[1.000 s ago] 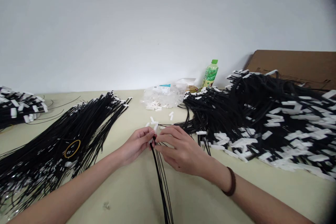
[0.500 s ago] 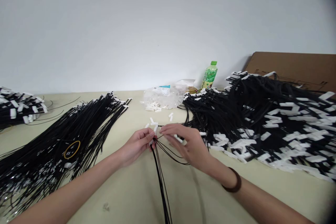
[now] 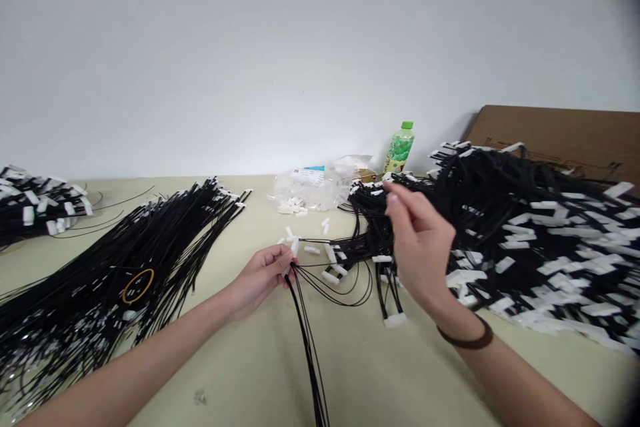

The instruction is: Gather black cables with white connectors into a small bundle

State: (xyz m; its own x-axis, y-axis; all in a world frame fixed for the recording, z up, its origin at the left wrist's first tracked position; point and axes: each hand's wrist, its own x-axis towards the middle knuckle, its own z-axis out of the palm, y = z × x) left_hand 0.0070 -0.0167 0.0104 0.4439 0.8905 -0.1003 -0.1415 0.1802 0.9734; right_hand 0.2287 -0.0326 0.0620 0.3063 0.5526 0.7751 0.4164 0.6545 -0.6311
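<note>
My left hand (image 3: 265, 275) is closed, with thumb and fingers pinching a white plastic connector (image 3: 295, 247) near the middle of the table. Several thin black wires (image 3: 306, 340) come out of it; some hang toward me and others loop off to the right. My right hand (image 3: 423, 240) is raised at the right, over the edge of the pile of black cables (image 3: 480, 207) with white connectors. Its thumb and forefinger are pinched together. What lies between those fingertips, if anything, is too small to make out.
Loose white connectors (image 3: 312, 250) lie beyond my left hand. A clear plastic bag of white parts (image 3: 307, 190) and a green-capped bottle (image 3: 399, 147) stand by the wall. Black wires (image 3: 150, 240) with a yellow band (image 3: 138, 286) spread at left. A cardboard box (image 3: 555, 137) leans behind.
My right hand has moved away from the connector, up and to the right, and its fingers have closed into a pinch. My left hand stays in place with the connector.
</note>
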